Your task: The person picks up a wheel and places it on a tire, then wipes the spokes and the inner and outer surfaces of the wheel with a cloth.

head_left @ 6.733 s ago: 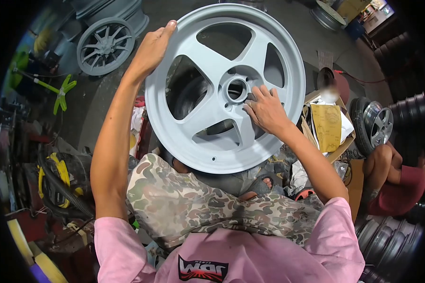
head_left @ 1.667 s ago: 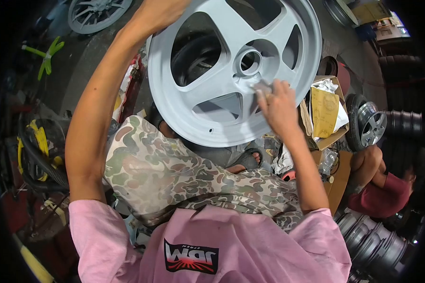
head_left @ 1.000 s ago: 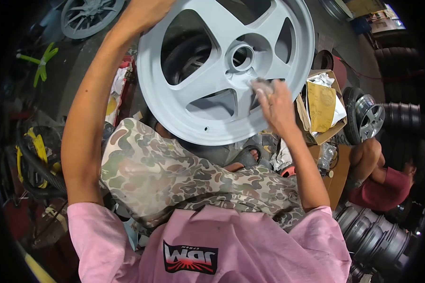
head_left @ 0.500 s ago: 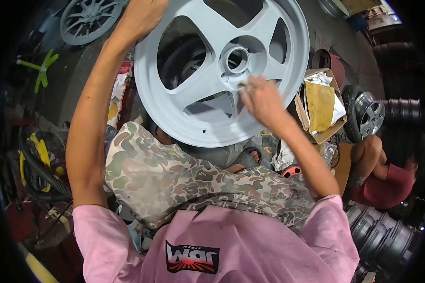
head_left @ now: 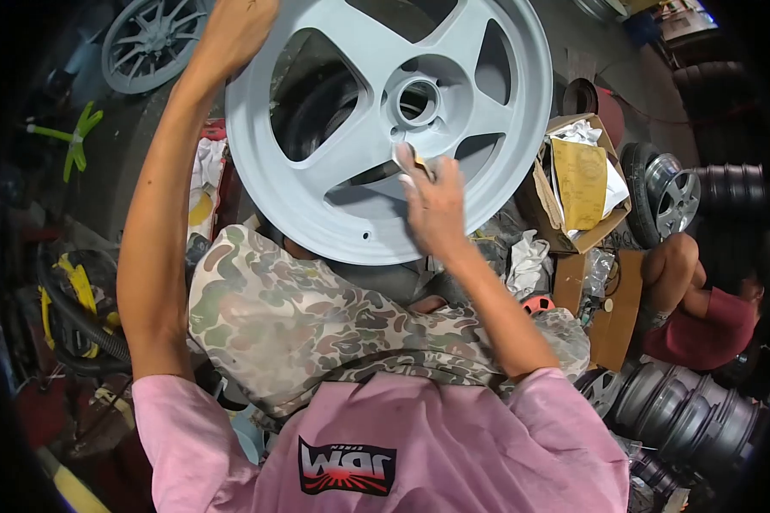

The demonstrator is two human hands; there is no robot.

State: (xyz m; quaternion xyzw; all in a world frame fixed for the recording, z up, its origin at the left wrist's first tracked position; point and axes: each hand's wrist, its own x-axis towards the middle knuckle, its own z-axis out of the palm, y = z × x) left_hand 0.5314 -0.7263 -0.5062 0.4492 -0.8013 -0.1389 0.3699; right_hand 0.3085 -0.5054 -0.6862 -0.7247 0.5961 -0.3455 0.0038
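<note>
A light grey car wheel rim (head_left: 351, 231) with broad spokes stands tilted in front of me, its lower edge close to my camouflage-clad legs. At its upper left edge, my left hand (head_left: 241, 32) grips the rim; the fingertips are partly cut off by the top of the view. My right hand (head_left: 436, 198) is closed around a small folded piece of sandpaper (head_left: 417, 161), yellowish at the edge. It presses that piece near a lower spoke, just below the hub hole. Some of the sandpaper is hidden by my fingers.
A cardboard box (head_left: 583, 235) holding papers and a yellow sheet stands right of the rim. Farther right are a tyre (head_left: 637, 201), stacked wheels (head_left: 693, 410) and a seated person (head_left: 701, 329). Another spoked wheel (head_left: 154, 43) lies upper left; a black hose (head_left: 81, 321) lies left.
My right hand has moved left and slightly down across the rim with the sandpaper. The rim and my left hand appear shifted slightly left in view.
</note>
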